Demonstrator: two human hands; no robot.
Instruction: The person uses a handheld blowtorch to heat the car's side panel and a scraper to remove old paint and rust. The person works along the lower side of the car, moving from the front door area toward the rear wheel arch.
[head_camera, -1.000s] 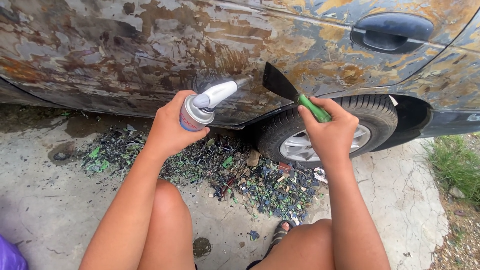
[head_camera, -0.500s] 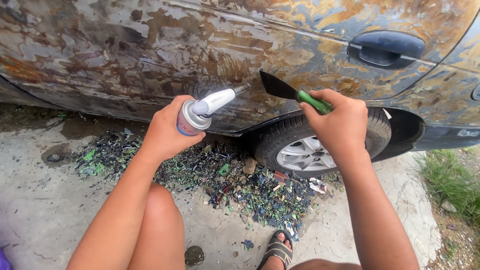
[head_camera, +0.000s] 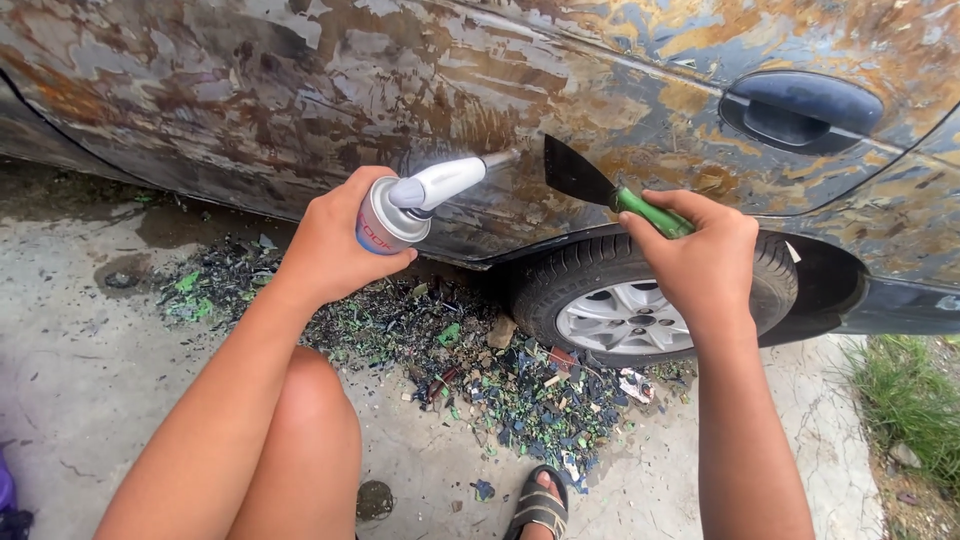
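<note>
My left hand (head_camera: 330, 245) grips a gas canister torch (head_camera: 415, 200) with a white head, its metal nozzle pointing at the car door panel (head_camera: 300, 90), whose paint is burnt and peeled to bare metal and rust. My right hand (head_camera: 705, 260) holds a scraper (head_camera: 600, 185) by its green handle. The dark blade rests against the panel just right of the torch nozzle, above the wheel arch.
A rear wheel (head_camera: 630, 310) sits below my right hand. A heap of scraped paint flakes (head_camera: 480, 370) covers the concrete under the door. The door handle (head_camera: 800, 110) is at upper right, grass (head_camera: 905, 410) at the right edge. My knee (head_camera: 305, 420) and sandalled foot (head_camera: 540, 505) are low in view.
Both hands have shifted a little along the panel. The scraper blade has drawn closer to the torch nozzle, and the view has moved in nearer to the door.
</note>
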